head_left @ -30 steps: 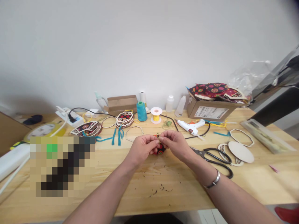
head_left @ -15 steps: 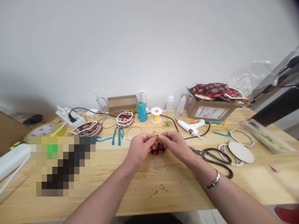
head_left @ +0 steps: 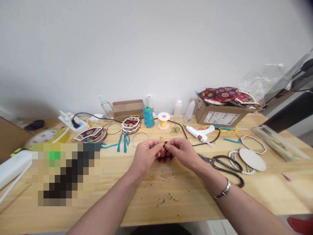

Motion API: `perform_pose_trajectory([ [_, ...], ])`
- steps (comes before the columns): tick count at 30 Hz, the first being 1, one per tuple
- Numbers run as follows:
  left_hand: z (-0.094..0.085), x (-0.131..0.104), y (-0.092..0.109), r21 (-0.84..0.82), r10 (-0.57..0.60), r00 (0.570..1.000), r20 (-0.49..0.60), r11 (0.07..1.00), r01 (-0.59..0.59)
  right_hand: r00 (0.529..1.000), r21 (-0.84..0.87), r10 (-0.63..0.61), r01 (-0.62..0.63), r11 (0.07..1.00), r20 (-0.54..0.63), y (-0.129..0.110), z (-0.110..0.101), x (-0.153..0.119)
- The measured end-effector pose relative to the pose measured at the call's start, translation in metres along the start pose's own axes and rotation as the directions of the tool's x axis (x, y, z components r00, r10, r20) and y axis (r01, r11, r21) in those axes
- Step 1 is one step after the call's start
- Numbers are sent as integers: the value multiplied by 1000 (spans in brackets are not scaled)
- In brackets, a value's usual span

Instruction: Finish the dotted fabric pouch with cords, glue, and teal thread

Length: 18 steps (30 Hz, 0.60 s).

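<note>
A small black fabric piece with red and orange round patterns (head_left: pixel 165 158) is at the middle of the table, between my two hands. A thin yellow-green cord (head_left: pixel 161 139) stands up in a small loop at its top. My left hand (head_left: pixel 146 152) is closed, thumb and forefinger pinching the cord just above the fabric. From the other side, my right hand (head_left: pixel 183 150) pinches the cord too, its fingertips close to the left ones. Fingers cover part of the fabric's upper edge.
Black-handled scissors (head_left: pixel 226 165) lie right of my hands, beside a pale oval disc (head_left: pixel 252 159). Behind are a white glue gun (head_left: pixel 201 133), a yellow thread spool (head_left: pixel 163 121), a teal thread cone (head_left: pixel 148 117) and a cardboard box of patterned pieces (head_left: pixel 221 114). Dark scraps (head_left: pixel 168 197) lie in front.
My fingertips have shifted slightly at the cord, and the right ones sit a little lower. The small loop shows a bit more clearly. Other things on the table have stayed put.
</note>
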<state>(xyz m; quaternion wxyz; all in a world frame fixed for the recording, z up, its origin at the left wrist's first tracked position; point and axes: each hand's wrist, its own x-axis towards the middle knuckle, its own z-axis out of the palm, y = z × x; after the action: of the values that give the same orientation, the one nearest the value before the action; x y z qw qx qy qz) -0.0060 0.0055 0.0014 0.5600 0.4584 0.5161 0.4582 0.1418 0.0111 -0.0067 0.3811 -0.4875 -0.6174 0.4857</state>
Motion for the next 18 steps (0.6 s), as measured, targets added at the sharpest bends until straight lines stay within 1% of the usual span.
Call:
perform_pose_trajectory([
  [6, 0, 1, 3, -22, 1, 1000, -30, 1000, -2, 999, 39, 25, -25, 999, -20, -3, -3, 1],
  [9, -1, 1, 2, 18, 30, 999, -43, 999, -29, 998, 58, 45, -42, 997, -39, -5, -4, 1],
  [11, -2, 2, -1, 53, 46, 998, -49, 998, -44, 998, 61, 33, -30, 998, -56, -5, -3, 0],
  [14, -1, 3, -5, 57, 47, 998, -51, 997, -44, 991, -23, -75, 73, 997, -115, -4, 1, -5],
  [16, -1, 3, -6, 34, 38, 998, -49, 999, -36, 970, -159, -193, 169, 973, -148, -2, 4, -9],
  [18, 0, 2, -7, 0, 22, 999, -46, 1000, -22, 936, -329, -325, 267, 906, -134, 0, 7, -13],
])
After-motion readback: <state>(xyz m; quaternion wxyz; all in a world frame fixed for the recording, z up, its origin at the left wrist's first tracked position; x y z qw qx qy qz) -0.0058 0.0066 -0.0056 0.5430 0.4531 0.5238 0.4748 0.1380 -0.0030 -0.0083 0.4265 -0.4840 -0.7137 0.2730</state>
